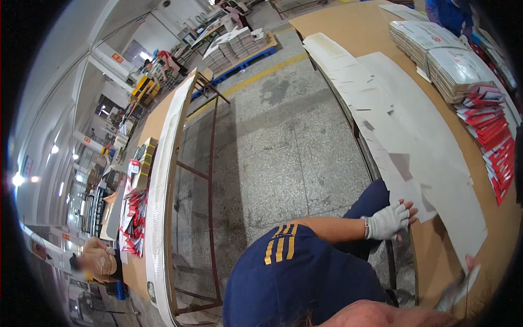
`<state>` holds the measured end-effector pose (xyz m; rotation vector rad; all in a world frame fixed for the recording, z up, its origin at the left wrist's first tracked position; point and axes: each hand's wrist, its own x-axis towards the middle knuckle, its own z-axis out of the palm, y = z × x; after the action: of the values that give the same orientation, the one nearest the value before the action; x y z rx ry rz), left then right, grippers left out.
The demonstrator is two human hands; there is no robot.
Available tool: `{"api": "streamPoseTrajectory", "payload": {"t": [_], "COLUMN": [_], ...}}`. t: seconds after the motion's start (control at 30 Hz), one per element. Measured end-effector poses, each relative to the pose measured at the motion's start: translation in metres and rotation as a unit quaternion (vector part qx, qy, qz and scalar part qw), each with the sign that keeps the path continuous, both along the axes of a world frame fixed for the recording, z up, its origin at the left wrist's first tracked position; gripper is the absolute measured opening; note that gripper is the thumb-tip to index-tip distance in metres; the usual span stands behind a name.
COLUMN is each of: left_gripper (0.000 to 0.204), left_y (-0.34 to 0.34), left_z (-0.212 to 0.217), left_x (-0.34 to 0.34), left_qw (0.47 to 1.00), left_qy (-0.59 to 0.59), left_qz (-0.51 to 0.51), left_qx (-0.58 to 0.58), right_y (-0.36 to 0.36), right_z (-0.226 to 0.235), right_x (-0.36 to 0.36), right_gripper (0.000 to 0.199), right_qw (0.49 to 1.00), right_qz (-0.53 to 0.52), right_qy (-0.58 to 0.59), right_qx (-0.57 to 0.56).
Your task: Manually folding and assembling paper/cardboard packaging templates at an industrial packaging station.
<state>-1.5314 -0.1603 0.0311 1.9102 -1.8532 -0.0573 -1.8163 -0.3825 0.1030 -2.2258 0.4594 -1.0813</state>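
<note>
- A big factory hall with a speckled concrete floor (283,147); at far left a long table (163,163) stands stacked with printed sheets, a seated co-worker (98,261) at its near end
- Centre: the left hand (388,220), in a white fingerless glove, lies flat and open on the near edge of the flat white die-cut cardboard blanks (414,136), gripping nothing
- These blanks fan out along the brown worktable (348,22); they look light, thin, bendy and easily creased, best pinched at an edge
- Right: bundled blanks (452,60), red printed sheets (493,136)
- The right hand (460,283) is blurred at the lower right; I cannot tell its grip
</note>
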Motion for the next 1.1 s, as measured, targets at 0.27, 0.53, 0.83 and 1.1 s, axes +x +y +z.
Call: {"api": "streamPoseTrajectory", "payload": {"t": [0.27, 0.53, 0.83, 1.1], "left_gripper": [0.078, 0.035, 0.021, 0.018], "left_y": [0.007, -0.085, -0.07, -0.117], "left_z": [0.064, 0.063, 0.082, 0.011], "left_x": [-0.022, -0.038, -0.063, -0.049], "left_qw": [0.988, 0.963, 0.983, 0.979], "left_qy": [-0.028, -0.208, -0.152, -0.12], "left_qz": [-0.04, -0.154, -0.091, -0.163], "left_qx": [-0.146, -0.071, 0.035, 0.031], "right_y": [0.12, 0.137, 0.128, 0.05], "right_z": [-0.009, 0.007, -0.024, -0.053], "right_x": [-0.109, -0.138, -0.175, -0.151], "right_gripper": [0.027, 0.017, 0.029, 0.03], "right_qw": [0.934, 0.954, 0.886, 0.954], "right_qz": [-0.244, -0.219, -0.159, 0.185], "right_qy": [-0.009, 0.075, 0.02, -0.231], "right_qx": [0.261, 0.19, 0.434, 0.044]}}
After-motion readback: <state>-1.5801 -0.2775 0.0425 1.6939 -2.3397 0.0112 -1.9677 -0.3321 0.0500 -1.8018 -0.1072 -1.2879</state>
